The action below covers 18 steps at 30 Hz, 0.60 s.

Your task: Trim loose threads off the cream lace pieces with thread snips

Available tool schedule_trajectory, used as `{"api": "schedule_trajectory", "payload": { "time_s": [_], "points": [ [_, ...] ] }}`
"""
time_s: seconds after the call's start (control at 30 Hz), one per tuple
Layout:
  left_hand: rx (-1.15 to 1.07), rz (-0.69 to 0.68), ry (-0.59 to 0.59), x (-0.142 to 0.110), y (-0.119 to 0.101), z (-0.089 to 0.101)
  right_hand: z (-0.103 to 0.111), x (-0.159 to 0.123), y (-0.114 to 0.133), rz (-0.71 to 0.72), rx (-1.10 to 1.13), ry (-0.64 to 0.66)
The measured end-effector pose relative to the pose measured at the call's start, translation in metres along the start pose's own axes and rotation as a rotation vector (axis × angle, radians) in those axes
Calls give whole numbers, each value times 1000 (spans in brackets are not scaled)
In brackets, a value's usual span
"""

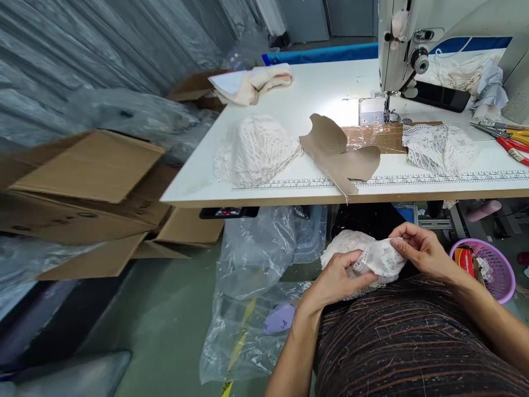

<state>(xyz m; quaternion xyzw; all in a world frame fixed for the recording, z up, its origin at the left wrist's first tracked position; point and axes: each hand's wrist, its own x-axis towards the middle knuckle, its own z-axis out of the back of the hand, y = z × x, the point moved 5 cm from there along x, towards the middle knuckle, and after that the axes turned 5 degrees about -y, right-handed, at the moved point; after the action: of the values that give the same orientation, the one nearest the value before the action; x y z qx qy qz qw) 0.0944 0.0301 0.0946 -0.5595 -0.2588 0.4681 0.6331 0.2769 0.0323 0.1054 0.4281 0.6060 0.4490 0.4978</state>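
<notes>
White lace fabric (382,259) lies bunched over my lap, below the front edge of the sewing table. My left hand (341,275) grips its left part between thumb and fingers. At the upper right end of the lace, my right hand (415,248) pinches the edge between thumb and fingertips. Above my hands on the table lie a tan, curved fabric piece (330,149) and a stack of white lace cups (260,149). Another white lace piece (440,146) rests to the right, in front of the sewing machine needle (387,107).
The sewing machine (397,49) stands at the back right, with red-handled scissors (512,149) at the table's right edge. A purple basket (502,275) sits low on the right. Open cardboard boxes (91,171) and clear plastic bags (252,264) occupy the left and the floor.
</notes>
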Motion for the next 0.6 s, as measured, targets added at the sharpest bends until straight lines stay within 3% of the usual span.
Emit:
{"api": "schedule_trajectory", "payload": {
  "time_s": [0.07, 0.13, 0.23, 0.33, 0.4, 0.47, 0.6],
  "points": [
    [-138, 30, 31, -10, 2, 4, -1, -2, -6, -18, -32, 37],
    [-238, 79, -18, -17, 10, 12, -5, 0, -18, -30, -52, 75],
    [-149, 106, -262, -21, 24, 34, -8, 8, -39, -17, -55, 41],
    [155, -18, -513, -20, 27, 52, -2, 15, -44, 27, -95, -103],
    [301, -98, -559, -16, 26, 53, 2, 14, -31, 78, -145, -141],
    [360, -152, -571, -11, 24, 50, 2, 6, -2, 177, -189, -131],
    [502, -224, -604, -1, 21, 28, 1, -43, 70, 508, -174, -165]
  ]
}}
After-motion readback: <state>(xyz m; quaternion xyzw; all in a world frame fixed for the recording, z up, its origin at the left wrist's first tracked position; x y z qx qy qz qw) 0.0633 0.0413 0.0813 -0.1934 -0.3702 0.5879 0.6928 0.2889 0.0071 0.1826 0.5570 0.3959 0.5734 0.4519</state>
